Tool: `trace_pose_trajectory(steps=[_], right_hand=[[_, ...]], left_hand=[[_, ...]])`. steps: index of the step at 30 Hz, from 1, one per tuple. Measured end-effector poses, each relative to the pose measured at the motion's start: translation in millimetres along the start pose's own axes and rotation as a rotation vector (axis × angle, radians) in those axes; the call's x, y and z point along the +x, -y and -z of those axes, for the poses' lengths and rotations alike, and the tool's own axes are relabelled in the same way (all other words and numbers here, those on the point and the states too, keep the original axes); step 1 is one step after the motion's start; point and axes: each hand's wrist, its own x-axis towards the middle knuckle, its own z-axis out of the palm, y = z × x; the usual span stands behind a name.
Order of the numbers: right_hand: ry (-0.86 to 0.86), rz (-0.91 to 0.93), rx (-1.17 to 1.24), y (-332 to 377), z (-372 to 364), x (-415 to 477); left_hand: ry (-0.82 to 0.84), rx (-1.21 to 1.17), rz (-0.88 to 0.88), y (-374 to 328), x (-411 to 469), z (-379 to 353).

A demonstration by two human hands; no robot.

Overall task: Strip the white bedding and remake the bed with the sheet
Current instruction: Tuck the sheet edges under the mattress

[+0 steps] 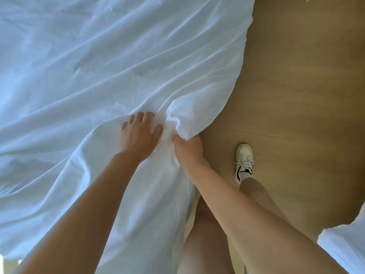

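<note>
Head view, looking steeply down. Sheet (83, 72): white, heavily creased, covers the left and centre of the frame. Long folds run diagonally across it and converge on one bunched point at its right edge. From that point the edge curves up toward the top right, and a further length hangs down between the two forearms. What lies under the sheet is hidden.

Left hand (138, 135): palm down on the sheet just left of the bunch, fingers fairly straight and slightly spread, thumb touching the gathered fabric. It presses on the cloth and closes on nothing. The fingertips may be dug a little into the fabric; the creases make that hard to confirm.

Right hand (188, 150): closed tight on the bunched edge of the sheet, with fabric bulging above the knuckles and thumb. The two hands sit side by side, nearly touching, with the bunch between them.

Floor (296, 86): light wood, fills the right side of the frame, and the sheet's edge overlaps it in the view.

Shoe (244, 162): white with dark trim, laced, planted on the floor just right of the right hand. A bare leg (251, 187) rises from it and passes behind the right forearm.

Cloth (347, 246): a second white piece at the lower right corner, cut off by the frame; it cannot be identified.
</note>
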Motion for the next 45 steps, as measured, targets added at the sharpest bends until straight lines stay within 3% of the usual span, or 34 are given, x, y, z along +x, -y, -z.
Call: trace_pose_trajectory(steps=[3, 5, 6, 7, 9, 11, 13, 16, 18, 19, 21, 23, 27, 29, 32, 34, 36, 38, 41, 45], right_hand=[[-0.062, 0.069, 0.191, 8, 13, -16], [-0.223, 0.041, 0.288, 3, 63, -16], [-0.297, 0.0, 0.338, -4, 92, -13], [-0.37, -0.057, 0.359, -14, 117, -7], [-0.43, -0.189, 0.228, -39, 139, 11], [-0.429, -0.236, 0.082, -61, 130, 32], [-0.326, -0.297, 0.123, -79, 123, 43], [0.111, -0.472, 0.295, -97, 121, 24], [0.392, -0.472, 0.271, -107, 109, 0], [0.435, -0.444, 0.239, -110, 102, -10], [0.316, -0.348, 0.271, -115, 100, -22], [0.052, -0.309, 0.395, -119, 112, -29], [-0.298, -0.339, 0.127, -143, 117, -22], [-0.292, -0.328, -0.058, -146, 110, -7], [-0.106, -0.372, -0.184, -152, 112, 10], [0.067, -0.427, -0.117, -153, 116, 15], [0.139, -0.447, 0.124, -141, 117, 26], [0.108, -0.406, 0.349, -124, 112, 42], [-0.095, -0.331, 0.297, -95, 94, 59], [-0.407, -0.22, 0.27, -106, 98, 56]], left_hand=[[-0.103, -0.16, 0.019, 5, -32, 9], [-0.28, -0.271, -0.122, -14, -47, 10], [-0.276, -0.259, -0.22, -27, -53, 3], [-0.154, -0.215, -0.295, -42, -58, -9], [0.234, -0.042, -0.278, -64, -62, -40], [0.351, 0.074, -0.208, -61, -55, -68], [0.256, 0.034, -0.208, -53, -45, -74], [-0.014, 0.009, -0.352, -44, -45, -75], [0.01, -0.104, -0.371, -42, -49, -69], [0.03, -0.194, -0.358, -41, -51, -64], [0.033, -0.323, -0.321, -39, -60, -51], [0.034, -0.33, -0.358, -42, -70, -44], [0.362, -0.114, -0.357, -57, -78, -65], [0.468, 0.002, -0.295, -48, -77, -80], [0.579, 0.296, -0.263, -18, -91, -93], [0.47, 0.296, -0.283, -6, -106, -98], [0.285, 0.135, -0.354, -7, -115, -95], [0.127, 0.072, -0.36, -9, -119, -96], [0.221, 0.105, -0.306, -16, -108, -101], [0.373, 0.219, -0.258, -25, -102, -112]])
